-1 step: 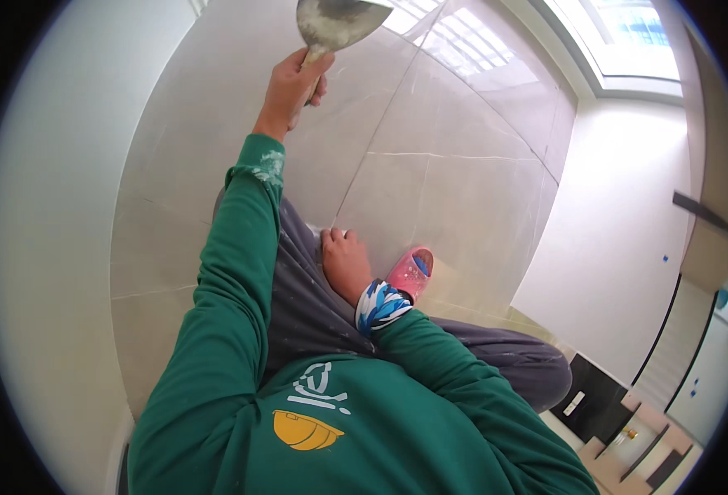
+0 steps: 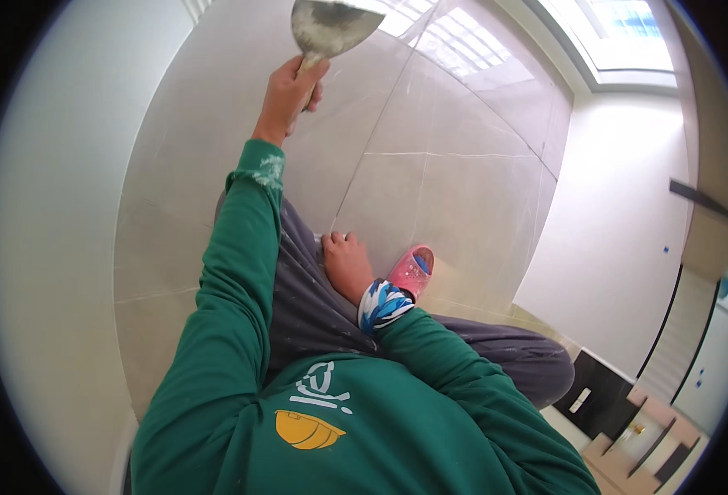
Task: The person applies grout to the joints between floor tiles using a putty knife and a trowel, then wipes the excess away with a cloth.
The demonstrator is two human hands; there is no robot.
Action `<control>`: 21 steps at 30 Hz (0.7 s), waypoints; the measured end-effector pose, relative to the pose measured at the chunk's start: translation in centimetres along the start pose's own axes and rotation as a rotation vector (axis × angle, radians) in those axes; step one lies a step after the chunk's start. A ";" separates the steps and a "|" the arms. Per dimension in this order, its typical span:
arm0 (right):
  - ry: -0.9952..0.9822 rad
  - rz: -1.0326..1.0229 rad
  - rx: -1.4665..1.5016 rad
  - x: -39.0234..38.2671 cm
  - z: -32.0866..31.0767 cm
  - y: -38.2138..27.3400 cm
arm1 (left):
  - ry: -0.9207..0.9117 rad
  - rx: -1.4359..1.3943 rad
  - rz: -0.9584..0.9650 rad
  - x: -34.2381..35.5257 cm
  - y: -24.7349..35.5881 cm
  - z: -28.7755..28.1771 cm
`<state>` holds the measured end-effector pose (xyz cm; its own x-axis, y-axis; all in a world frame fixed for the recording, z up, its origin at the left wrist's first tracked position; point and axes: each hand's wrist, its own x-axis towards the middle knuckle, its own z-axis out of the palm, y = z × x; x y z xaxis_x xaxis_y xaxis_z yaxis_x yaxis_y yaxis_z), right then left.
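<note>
A wide putty knife with a whitish smeared metal blade is gripped by its handle in my left hand, held out toward the top of the view on an outstretched arm. My right hand, with a blue and white band at the wrist, rests low against my grey trousers. Its fingers lie loosely apart, slightly bent; a whitish thing just beyond their tips is too small to make out. A pink sandal on my foot is just right of that hand.
Large glossy grey floor tiles lie around me. A white wall runs along the left, a pale panel or wall stands at the right, and a window is at the top right. Dark and wooden furniture pieces show at the lower right.
My left hand and the putty knife sit very slightly lower and further left in the picture. The whole view has shifted a little; my right hand stays in place.
</note>
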<state>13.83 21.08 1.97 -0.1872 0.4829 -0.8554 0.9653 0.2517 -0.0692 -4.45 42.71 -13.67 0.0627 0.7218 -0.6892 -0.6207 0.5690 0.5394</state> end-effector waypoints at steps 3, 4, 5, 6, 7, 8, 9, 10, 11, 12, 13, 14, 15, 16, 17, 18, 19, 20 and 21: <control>-0.057 -0.007 0.144 3.8 -1.4 3.8 | 0.041 0.028 0.051 0.2 0.0 -1.5; -0.040 0.056 0.239 5.4 -2.7 6.4 | 0.025 0.024 0.074 0.8 -0.2 -1.5; 0.136 0.008 0.282 6.9 -4.4 8.9 | 0.010 0.019 0.095 1.2 -0.5 -1.6; 0.308 -0.048 0.321 8.2 -6.5 11.1 | -0.007 0.022 0.078 1.4 -0.8 -2.0; 0.368 0.003 0.360 9.5 -9.7 12.5 | -0.022 0.026 0.061 1.5 -1.1 -2.2; 0.418 0.067 0.420 9.5 -12.5 12.7 | -0.052 0.015 0.028 0.5 -1.9 -2.6; 0.447 0.144 0.646 9.1 -15.2 13.1 | -0.081 0.005 -0.005 -0.7 -2.2 -2.8; 0.474 0.216 0.873 8.3 -17.6 13.3 | -0.134 0.000 -0.048 -2.1 -2.1 -2.7; 0.606 0.108 0.979 7.3 -19.3 13.3 | -0.187 -0.003 -0.093 -3.5 -2.0 -2.5; 0.736 -0.008 1.076 6.4 -21.0 12.9 | -0.275 -0.054 -0.151 -4.7 -1.3 -2.2; 0.754 -0.100 1.131 5.1 -22.8 12.0 | -0.339 -0.108 -0.217 -6.7 -1.0 -1.8; 0.760 -0.114 1.134 4.3 -23.7 11.2 | -0.381 -0.166 -0.250 -8.2 -1.0 -1.6; 0.763 -0.159 1.153 3.4 -24.3 10.5 | -0.425 -0.225 -0.285 -9.5 -0.9 -1.1; 0.773 -0.203 1.167 2.2 -24.9 9.8 | -0.432 -0.219 -0.274 -10.6 -0.6 -0.3; 0.765 -0.227 1.123 1.3 -25.2 9.0 | -0.493 -0.277 -0.307 -11.7 -0.1 0.4; 0.772 -0.235 1.122 0.5 -25.1 8.5 | -0.555 -0.335 -0.342 -12.4 0.5 1.2; 0.795 -0.249 1.100 -0.3 -24.9 8.1 | -0.564 -0.329 -0.335 -12.8 1.2 2.0; 0.814 -0.266 1.078 -0.9 -24.8 7.7 | -0.611 -0.326 -0.341 -13.2 1.9 2.8; 0.832 -0.253 0.992 -1.6 -24.9 7.3 | -0.657 -0.324 -0.348 -13.4 2.4 3.3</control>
<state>16.63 43.05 15.63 -0.0930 0.9713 -0.2190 0.5432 -0.1348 -0.8287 -4.16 35.71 -1.60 0.6775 0.6661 -0.3120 -0.6705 0.7337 0.1104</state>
